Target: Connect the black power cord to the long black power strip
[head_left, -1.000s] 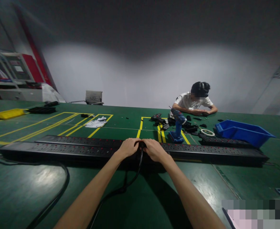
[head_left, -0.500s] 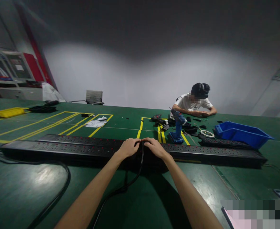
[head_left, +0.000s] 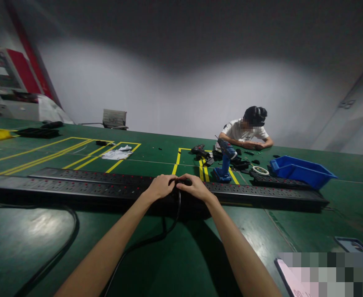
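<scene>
Long black power strips point(head_left: 85, 185) with rows of sockets and red marks lie across the green table. Over their middle, my left hand point(head_left: 161, 186) has its fingers bent round a small black part, its tip close to my other hand. My right hand point(head_left: 194, 187) is closed on a black plug-like end point(head_left: 185, 181). A black cable point(head_left: 179, 206) hangs from between the hands and runs down toward the lower left. What the left fingertips grip is too dark and small to name.
A blue drill point(head_left: 225, 161) stands behind the strips. To its right are a white ring point(head_left: 260, 170) and a blue bin point(head_left: 303, 170). White gloves point(head_left: 118, 153) lie at left. A person point(head_left: 246, 128) leans on the far edge. A phone point(head_left: 295, 276) lies lower right.
The view has shifted a little, so the table things sit further left. A black plug-like end now shows more clearly at my right hand's fingers. Both hands stay together.
</scene>
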Motion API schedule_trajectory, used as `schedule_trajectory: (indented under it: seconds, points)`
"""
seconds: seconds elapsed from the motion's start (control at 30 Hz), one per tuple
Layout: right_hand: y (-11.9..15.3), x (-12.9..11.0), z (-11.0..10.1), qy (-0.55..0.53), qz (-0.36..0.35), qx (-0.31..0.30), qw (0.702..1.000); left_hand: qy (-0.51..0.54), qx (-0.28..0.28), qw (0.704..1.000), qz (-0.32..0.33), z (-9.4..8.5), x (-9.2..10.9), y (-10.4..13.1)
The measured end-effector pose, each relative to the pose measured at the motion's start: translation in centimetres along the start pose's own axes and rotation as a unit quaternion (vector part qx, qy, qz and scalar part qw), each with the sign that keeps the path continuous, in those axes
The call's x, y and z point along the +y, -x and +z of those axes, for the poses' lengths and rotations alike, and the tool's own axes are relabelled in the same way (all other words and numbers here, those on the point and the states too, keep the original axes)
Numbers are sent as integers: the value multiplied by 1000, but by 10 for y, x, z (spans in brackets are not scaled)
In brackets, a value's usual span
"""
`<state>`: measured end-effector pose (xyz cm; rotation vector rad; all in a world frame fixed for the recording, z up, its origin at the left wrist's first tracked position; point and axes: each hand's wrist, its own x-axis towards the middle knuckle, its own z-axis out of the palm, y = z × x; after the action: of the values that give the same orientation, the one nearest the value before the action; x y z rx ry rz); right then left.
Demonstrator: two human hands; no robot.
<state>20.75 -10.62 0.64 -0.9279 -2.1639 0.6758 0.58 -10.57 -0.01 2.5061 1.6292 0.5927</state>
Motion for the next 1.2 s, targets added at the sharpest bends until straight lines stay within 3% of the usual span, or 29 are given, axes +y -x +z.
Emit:
schedule_trajectory:
  seconds: [0.23,0.5,0.73,1.03,1.2]
  points:
    - [1,1,-1,-24,13,-15,1000,2,1,1000,-6,-2,2,2]
    - [4,2,4,103,-15,-1,995,7,-3,1000,-4,-3,3,2]
    - [3,2,4,143,-21,-2,989,1,-3,1000,-9,-1,2,1]
    - [0,5,-4,-11,12,-26,1000,8,-5,1000,-8,0,0,0]
    - [-2,4,0,-8,33,-7,999,11,-18,1000,-14,-1,1,-1]
